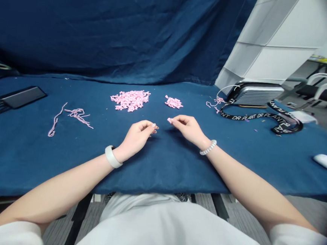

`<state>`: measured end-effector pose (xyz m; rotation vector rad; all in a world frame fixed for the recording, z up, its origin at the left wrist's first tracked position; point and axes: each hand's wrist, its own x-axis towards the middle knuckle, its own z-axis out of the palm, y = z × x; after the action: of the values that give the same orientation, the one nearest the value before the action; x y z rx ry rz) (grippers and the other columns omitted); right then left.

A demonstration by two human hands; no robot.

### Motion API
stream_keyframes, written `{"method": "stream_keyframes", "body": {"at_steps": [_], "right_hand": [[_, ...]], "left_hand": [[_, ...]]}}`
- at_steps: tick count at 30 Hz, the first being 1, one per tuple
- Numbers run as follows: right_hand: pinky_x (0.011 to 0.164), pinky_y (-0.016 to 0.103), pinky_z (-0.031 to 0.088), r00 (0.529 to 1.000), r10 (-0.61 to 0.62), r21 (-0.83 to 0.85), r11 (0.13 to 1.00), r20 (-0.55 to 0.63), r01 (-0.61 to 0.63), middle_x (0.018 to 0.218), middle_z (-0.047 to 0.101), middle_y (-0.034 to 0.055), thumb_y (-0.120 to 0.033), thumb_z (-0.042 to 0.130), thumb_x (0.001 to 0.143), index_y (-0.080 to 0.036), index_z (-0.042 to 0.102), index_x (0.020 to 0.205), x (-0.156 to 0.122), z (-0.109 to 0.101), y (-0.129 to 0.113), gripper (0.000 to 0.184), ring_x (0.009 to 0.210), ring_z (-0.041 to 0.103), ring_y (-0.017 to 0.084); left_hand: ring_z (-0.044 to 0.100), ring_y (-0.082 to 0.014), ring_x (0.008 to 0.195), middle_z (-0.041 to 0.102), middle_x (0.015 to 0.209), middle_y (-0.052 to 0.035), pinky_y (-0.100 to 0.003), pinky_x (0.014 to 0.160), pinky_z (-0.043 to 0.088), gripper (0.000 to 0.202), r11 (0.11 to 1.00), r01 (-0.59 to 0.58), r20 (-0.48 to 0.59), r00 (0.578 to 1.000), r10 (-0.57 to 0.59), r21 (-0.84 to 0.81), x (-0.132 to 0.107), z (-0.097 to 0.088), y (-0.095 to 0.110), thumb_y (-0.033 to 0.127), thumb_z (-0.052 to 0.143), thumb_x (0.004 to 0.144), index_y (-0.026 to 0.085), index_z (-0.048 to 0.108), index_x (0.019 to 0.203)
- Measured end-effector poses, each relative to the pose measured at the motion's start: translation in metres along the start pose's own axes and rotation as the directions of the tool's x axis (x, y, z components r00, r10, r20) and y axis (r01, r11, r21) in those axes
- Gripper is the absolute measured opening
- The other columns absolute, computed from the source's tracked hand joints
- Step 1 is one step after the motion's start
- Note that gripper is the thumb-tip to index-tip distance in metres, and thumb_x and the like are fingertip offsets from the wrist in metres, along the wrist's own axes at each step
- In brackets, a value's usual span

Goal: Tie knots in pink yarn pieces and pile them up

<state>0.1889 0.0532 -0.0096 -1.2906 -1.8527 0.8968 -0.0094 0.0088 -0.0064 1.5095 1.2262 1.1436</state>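
The right hand (188, 130) pinches a small pink piece (169, 120) in its fingers (178, 123) above the tabletop (159, 171); the left hand (138, 135) is curled, holding what, if anything, I can't tell. It looks partway done: a big heap (131, 99) and a small heap (173, 102) lie beyond, with loose strands (79, 116) leftward perhaps remaining.

A plain, loose white T-shirt (177, 233) with short sleeves (298, 240); a smooth, broad, pale wristband (112, 157) around the left wrist (120, 154); a silvery spiral hair tie (208, 147) around the right wrist (204, 143).
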Motion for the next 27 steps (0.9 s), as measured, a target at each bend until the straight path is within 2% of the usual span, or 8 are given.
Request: {"method": "stream_keyframes", "body": {"at_steps": [3,8,12,17,21,24,26,27], "right_hand": [[0.081,0.017,0.038,0.98,0.007,-0.16,0.986,-0.199,-0.039,0.094,0.062,0.0035,-0.053,0.049,0.074,-0.014,0.068,0.082,0.023,-0.011,0.028,0.044,0.084,0.052,0.004],[0.09,0.021,0.037,0.94,0.039,-0.25,0.959,-0.339,-0.13,0.101,0.061,0.004,-0.05,0.047,0.075,-0.015,0.068,0.083,0.073,-0.016,0.056,0.042,0.095,0.053,0.009],[0.091,0.022,0.038,0.928,0.042,-0.297,0.941,-0.37,-0.161,0.099,0.061,0.0067,-0.048,0.043,0.078,-0.013,0.069,0.085,0.114,-0.006,0.059,0.044,0.092,0.052,0.009],[0.107,0.03,0.031,0.91,0.049,-0.336,0.92,-0.411,-0.201,0.12,0.051,0.0057,-0.05,0.044,0.076,-0.019,0.07,0.093,0.148,0.006,0.068,0.044,0.116,0.041,0.016],[0.107,0.037,0.032,0.911,0.074,-0.36,0.903,-0.405,-0.233,0.124,0.046,0.0074,-0.056,0.042,0.075,-0.023,0.066,0.104,0.156,0.006,0.078,0.049,0.117,0.039,0.018],[0.11,0.038,0.029,0.912,0.056,-0.379,0.898,-0.407,-0.224,0.129,0.039,0.0094,-0.051,0.041,0.078,-0.025,0.052,0.125,0.154,0.005,0.083,0.055,0.121,0.035,0.018],[0.112,0.038,0.028,0.92,0.028,-0.396,0.897,-0.391,-0.195,0.132,0.034,0.0086,-0.048,0.04,0.079,-0.027,0.046,0.129,0.152,0.005,0.085,0.055,0.124,0.033,0.018],[0.113,0.038,0.027,0.927,0.013,-0.406,0.897,-0.374,-0.177,0.133,0.033,0.0075,-0.049,0.041,0.079,-0.028,0.048,0.128,0.151,0.006,0.086,0.054,0.125,0.031,0.019]], "left_hand": [[0.058,-0.0161,0.077,0.064,0.08,-0.0059,-0.026,0.071,0.043,0.026,1.0,0.012,0.011,1.0,-0.012,0.01,0.004,0.0,-0.007,0.039,0.055,0.08,0.014,0.064,0.08],[0.059,-0.0178,0.078,0.066,0.08,-0.0061,-0.028,0.075,0.041,0.023,0.995,-0.024,0.05,0.999,0.019,0.101,0.005,0.005,-0.015,0.036,0.054,0.08,0.016,0.065,0.075],[0.059,-0.0185,0.075,0.066,0.076,-0.0052,-0.028,0.073,0.04,0.022,0.994,-0.062,0.079,0.995,0.055,0.095,0.001,0.009,-0.013,0.034,0.053,0.079,0.017,0.065,0.073],[0.059,-0.0189,0.073,0.065,0.073,-0.0045,-0.029,0.071,0.04,0.021,0.992,-0.034,0.112,0.994,0.02,0.12,-0.004,0.01,-0.007,0.033,0.052,0.079,0.017,0.06,0.068],[0.059,-0.0183,0.074,0.064,0.073,-0.0041,-0.029,0.072,0.04,0.025,0.984,-0.059,0.137,0.99,0.036,0.168,-0.006,0.01,-0.007,0.034,0.048,0.082,0.017,0.058,0.067],[0.057,-0.0169,0.072,0.063,0.071,-0.0039,-0.028,0.071,0.04,0.028,0.98,-0.101,0.148,0.986,0.075,0.172,-0.007,0.011,-0.008,0.035,0.047,0.083,0.017,0.057,0.064],[0.053,-0.0147,0.062,0.059,0.062,-0.0026,-0.027,0.064,0.039,0.028,0.992,-0.082,0.142,0.988,0.068,0.096,-0.002,0.008,-0.005,0.037,0.049,0.081,0.017,0.058,0.064],[0.049,-0.0133,0.056,0.054,0.056,-0.0012,-0.027,0.06,0.039,0.027,0.998,-0.053,0.127,0.991,0.05,0.019,0.003,0.004,-0.001,0.037,0.05,0.08,0.016,0.058,0.065]]}}
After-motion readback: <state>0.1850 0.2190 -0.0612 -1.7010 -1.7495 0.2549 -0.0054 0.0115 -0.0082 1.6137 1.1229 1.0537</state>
